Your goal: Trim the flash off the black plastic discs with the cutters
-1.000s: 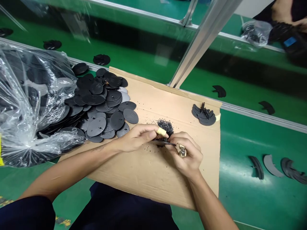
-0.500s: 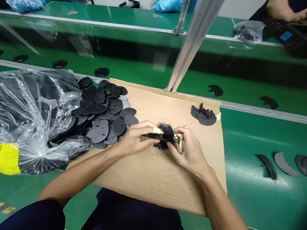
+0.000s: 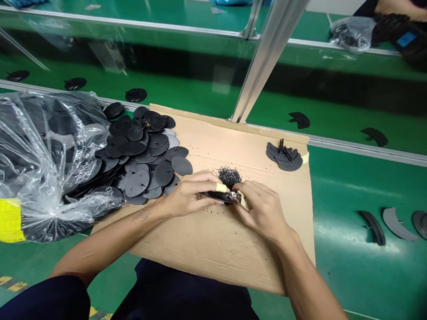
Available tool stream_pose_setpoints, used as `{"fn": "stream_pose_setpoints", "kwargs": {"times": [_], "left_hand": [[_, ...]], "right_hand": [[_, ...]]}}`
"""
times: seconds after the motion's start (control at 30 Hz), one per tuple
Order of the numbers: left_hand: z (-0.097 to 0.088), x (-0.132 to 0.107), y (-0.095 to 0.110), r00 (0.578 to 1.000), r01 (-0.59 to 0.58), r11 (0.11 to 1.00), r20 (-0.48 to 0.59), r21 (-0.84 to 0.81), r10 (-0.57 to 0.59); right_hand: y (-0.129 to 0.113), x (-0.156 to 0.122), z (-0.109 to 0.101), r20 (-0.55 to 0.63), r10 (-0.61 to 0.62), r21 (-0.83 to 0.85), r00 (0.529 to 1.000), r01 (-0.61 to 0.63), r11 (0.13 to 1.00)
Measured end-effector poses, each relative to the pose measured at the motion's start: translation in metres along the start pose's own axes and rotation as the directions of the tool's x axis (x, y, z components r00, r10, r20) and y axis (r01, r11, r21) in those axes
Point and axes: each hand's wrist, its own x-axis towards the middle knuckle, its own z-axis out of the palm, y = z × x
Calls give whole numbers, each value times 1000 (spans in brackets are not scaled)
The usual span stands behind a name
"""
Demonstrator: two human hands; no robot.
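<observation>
My left hand (image 3: 190, 193) pinches a flat black plastic disc (image 3: 216, 197) edge-on, a tan finger cot on its index fingertip. My right hand (image 3: 262, 209) is closed round a small trimming tool (image 3: 240, 198) with a pale handle, its metal tip touching the disc's edge. Both hands hover just above a sheet of brown cardboard (image 3: 216, 240). A small heap of black shavings (image 3: 229, 176) lies on the cardboard just beyond the fingers.
A pile of black discs (image 3: 143, 151) spills from a clear plastic bag (image 3: 43, 160) at the left. A short stack of crescent-shaped offcuts (image 3: 285, 158) sits at the cardboard's far right corner. More black pieces (image 3: 383, 222) lie on the green belt. A metal post (image 3: 263, 58) rises behind.
The hands have stayed together over the cardboard, shifting slightly; the right hand has turned so the tool's tip now sits against the disc's edge. The camera view has wobbled.
</observation>
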Motion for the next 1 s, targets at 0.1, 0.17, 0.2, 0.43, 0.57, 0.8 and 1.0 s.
{"fn": "stream_pose_setpoints", "kwargs": {"times": [0.1, 0.17, 0.2, 0.43, 0.57, 0.8, 1.0], "left_hand": [[0, 1, 0, 1000, -16, 1000, 12, 1, 16], [0, 1, 0, 999, -26, 1000, 21, 1, 26], [0, 1, 0, 999, -28, 1000, 24, -1, 28], [1, 0, 0, 999, -28, 1000, 26, -2, 28], [1, 2, 2, 999, -7, 1000, 37, 25, 6], [3, 2, 3, 993, -96, 956, 90, 278, 74], [0, -5, -1, 978, -163, 792, 203, 588, 51]], "right_hand": [[-1, -1, -2, 43, 17, 19, 999, -18, 1000], [-2, -1, -3, 76, 30, 29, 997, -32, 999], [-2, -1, -3, 90, 38, 31, 995, -41, 999], [-4, -2, -3, 129, 96, 11, 987, -98, 995], [-1, -3, -2, 130, 125, 14, 984, -127, 992], [-2, -1, 0, 59, 196, -322, 979, -168, 932], [-3, -1, 0, 61, 195, -301, 979, -168, 939]]}}
